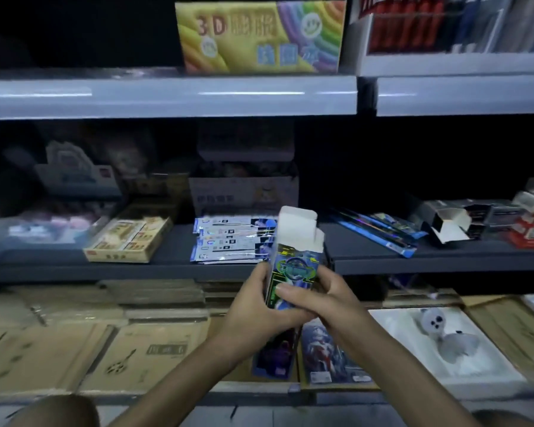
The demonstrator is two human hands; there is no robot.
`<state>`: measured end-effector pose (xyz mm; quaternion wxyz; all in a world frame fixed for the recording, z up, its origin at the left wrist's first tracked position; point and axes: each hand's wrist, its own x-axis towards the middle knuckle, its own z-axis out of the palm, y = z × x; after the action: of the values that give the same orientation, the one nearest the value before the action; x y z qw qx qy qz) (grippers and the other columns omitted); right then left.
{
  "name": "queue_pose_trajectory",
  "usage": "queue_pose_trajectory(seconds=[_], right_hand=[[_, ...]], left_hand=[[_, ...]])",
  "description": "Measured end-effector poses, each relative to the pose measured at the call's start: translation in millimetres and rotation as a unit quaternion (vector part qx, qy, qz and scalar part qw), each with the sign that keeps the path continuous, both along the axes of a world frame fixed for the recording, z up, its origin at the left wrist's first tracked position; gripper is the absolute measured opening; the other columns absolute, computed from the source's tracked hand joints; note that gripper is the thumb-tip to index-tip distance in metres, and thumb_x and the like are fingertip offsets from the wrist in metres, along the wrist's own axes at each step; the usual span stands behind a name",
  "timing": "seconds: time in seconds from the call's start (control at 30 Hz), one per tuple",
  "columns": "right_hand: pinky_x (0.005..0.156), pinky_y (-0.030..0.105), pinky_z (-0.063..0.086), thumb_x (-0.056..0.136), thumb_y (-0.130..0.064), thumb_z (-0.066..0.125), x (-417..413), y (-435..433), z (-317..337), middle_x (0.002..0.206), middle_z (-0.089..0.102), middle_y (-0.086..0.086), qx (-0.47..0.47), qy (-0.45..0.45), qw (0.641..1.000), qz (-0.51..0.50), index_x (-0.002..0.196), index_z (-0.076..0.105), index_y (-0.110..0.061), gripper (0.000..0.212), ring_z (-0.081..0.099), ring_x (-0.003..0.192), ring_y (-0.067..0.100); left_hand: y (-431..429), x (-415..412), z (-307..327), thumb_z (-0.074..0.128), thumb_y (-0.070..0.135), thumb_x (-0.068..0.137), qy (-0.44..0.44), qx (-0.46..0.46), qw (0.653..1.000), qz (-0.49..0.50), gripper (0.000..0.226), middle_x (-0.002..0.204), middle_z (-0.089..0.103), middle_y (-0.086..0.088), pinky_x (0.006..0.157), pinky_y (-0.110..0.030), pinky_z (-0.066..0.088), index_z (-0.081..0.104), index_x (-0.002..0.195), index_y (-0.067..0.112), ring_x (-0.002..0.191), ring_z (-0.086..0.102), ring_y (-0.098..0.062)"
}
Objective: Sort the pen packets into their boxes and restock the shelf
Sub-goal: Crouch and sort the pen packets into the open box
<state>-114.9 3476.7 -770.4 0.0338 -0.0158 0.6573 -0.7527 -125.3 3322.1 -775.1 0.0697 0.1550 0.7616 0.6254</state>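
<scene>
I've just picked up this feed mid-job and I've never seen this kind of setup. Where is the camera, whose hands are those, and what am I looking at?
There is no machine here. A person works with bare hands, and the single picture comes from a camera worn on their head, looking forward and down at shop shelves. The left hand and right hand both hold a small upright printed box with its top flap open. Behind it, on the dark middle shelf, lies a stack of pen packets. Some long blue packets lie to the right and a flat yellow box to the left. The picture is too dim to show whether the held box has anything inside.
</scene>
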Motion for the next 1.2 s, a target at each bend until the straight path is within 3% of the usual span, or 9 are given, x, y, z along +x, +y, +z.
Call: queue_pose_trajectory(seconds=[0.1,0.2,0.27,0.33,0.4,0.57,0.77,0.83,1.2], right_hand=[[0.08,0.031,0.062,0.073,-0.021,0.085,-9.4,-2.3,-1.3,0.099,0.081,0.006,0.009,0.014,0.999,-0.044,0.107,0.078,-0.016,0.035,0.078,0.092,0.022],[0.086,0.039,0.061,0.073,-0.029,0.089,-22.0,6.1,1.4,0.1,0.081,0.008,0.0,0.03,0.995,-0.09,0.105,0.078,-0.014,0.037,0.078,0.094,0.029],[0.087,0.042,0.06,0.076,-0.026,0.083,-28.1,16.1,4.3,0.101,0.081,0.009,-0.015,0.034,0.992,-0.121,0.108,0.074,-0.01,0.037,0.078,0.095,0.031],[0.091,0.045,0.058,0.081,-0.025,0.074,-29.9,25.7,6.6,0.104,0.081,0.009,-0.015,0.036,0.99,-0.135,0.112,0.071,-0.009,0.035,0.079,0.096,0.029],[0.097,0.051,0.056,0.082,-0.026,0.073,-31.1,34.3,5.0,0.105,0.08,0.009,0.0,0.031,0.987,-0.156,0.111,0.072,-0.012,0.032,0.078,0.096,0.03],[0.105,0.065,0.049,0.075,-0.039,0.079,-32.6,44.5,-1.2,0.109,0.079,0.009,0.036,0.031,0.986,-0.159,0.108,0.077,-0.021,0.037,0.074,0.104,0.037],[0.102,0.056,0.053,0.078,-0.035,0.078,-23.0,44.3,-1.5,0.103,0.08,0.008,0.032,0.028,0.989,-0.139,0.104,0.077,-0.02,0.031,0.076,0.099,0.035],[0.097,0.05,0.056,0.08,-0.031,0.077,-20.3,42.9,-2.1,0.097,0.08,0.007,0.036,0.019,0.989,-0.143,0.102,0.077,-0.018,0.026,0.076,0.096,0.035],[0.103,0.059,0.054,0.087,-0.025,0.077,-19.3,45.6,-4.1,0.103,0.08,0.01,0.027,-0.005,0.988,-0.15,0.107,0.074,-0.017,0.022,0.077,0.097,0.034]], left_hand=[[-3.9,-8.7,-14.5,0.087,0.012,0.081,-0.007,0.006,0.999,-0.052,0.057,0.116,0.073,-0.002,0.092,-0.039,0.059,0.056,0.129,0.019,0.108,0.072,-0.02],[-12.9,-15.3,-26.1,0.082,0.037,0.084,0.03,0.005,0.999,-0.039,0.055,0.117,0.069,-0.001,0.098,-0.035,0.055,0.058,0.133,0.027,0.111,0.067,-0.018],[-26.0,-25.6,-33.1,0.072,0.053,0.086,0.119,-0.069,0.991,-0.009,0.053,0.119,0.064,0.007,0.1,-0.032,0.051,0.058,0.134,0.034,0.116,0.063,-0.012],[-41.3,-41.2,-37.0,0.063,0.062,0.09,0.27,-0.259,0.927,0.031,0.054,0.124,0.058,0.013,0.101,-0.033,0.047,0.056,0.136,0.035,0.12,0.057,-0.007],[-50.6,-56.6,-35.5,0.062,0.062,0.09,0.375,-0.366,0.849,0.072,0.057,0.126,0.057,0.008,0.101,-0.036,0.043,0.058,0.136,0.028,0.119,0.055,-0.016],[-46.6,-77.7,-21.0,0.067,0.061,0.089,0.483,-0.37,0.784,0.125,0.063,0.129,0.06,-0.007,0.102,-0.043,0.042,0.063,0.136,0.019,0.119,0.056,-0.027],[-27.3,-103.4,-13.2,0.026,0.095,0.081,0.366,-0.55,0.738,0.138,0.109,0.168,0.023,-0.011,0.123,-0.063,0.012,0.022,0.163,0.024,0.158,0.013,-0.033],[-27.2,-110.2,-22.1,0.022,0.095,0.082,0.348,-0.565,0.738,0.121,0.108,0.169,0.022,-0.013,0.123,-0.064,0.012,0.025,0.163,0.024,0.158,0.013,-0.035],[-30.3,-119.2,-40.4,0.031,0.091,0.085,0.409,-0.538,0.728,0.12,0.095,0.16,0.04,-0.013,0.123,-0.059,0.019,0.042,0.155,0.028,0.151,0.032,-0.033]])
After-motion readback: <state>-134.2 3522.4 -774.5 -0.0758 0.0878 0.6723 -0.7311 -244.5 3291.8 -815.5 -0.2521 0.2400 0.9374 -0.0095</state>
